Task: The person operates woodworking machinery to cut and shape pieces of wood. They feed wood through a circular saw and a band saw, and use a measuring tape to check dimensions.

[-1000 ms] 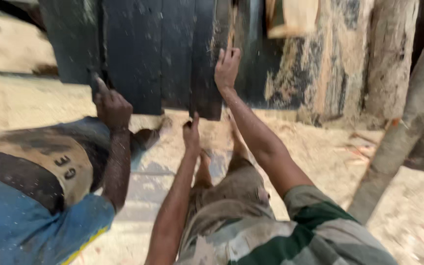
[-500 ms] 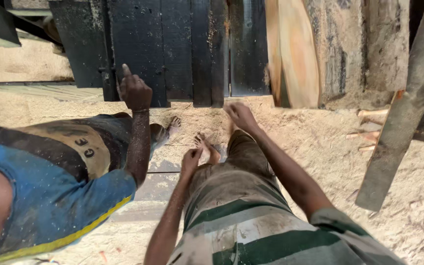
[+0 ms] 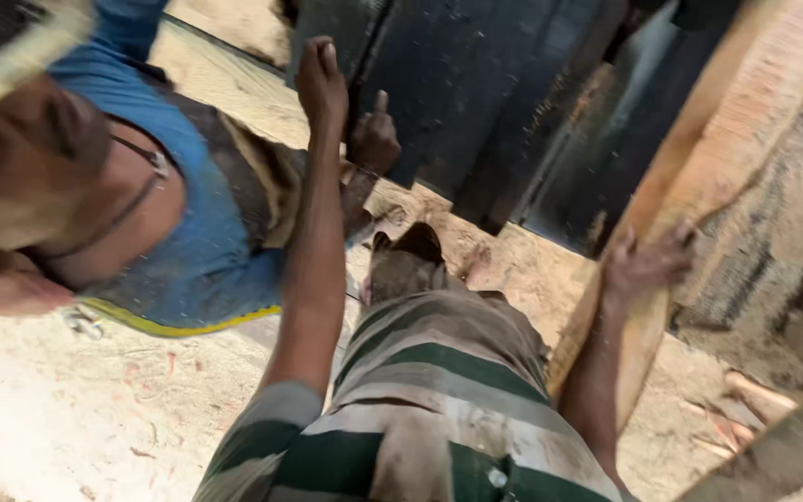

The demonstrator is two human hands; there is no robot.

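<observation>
left hand [image 3: 321, 85] raised, loosely curled, holding nothing, near dark panel [image 3: 439, 93] | right hand [image 3: 641, 265] fingers spread, gripping wooden plank [image 3: 699, 186] edge | right arm extended forward

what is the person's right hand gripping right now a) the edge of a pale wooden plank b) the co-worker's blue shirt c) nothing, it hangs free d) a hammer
a: the right hand has its fingers wrapped on the edge of the leaning pale wooden plank, while the left hand is raised against the dark boards beside the co-worker's hand.
</observation>
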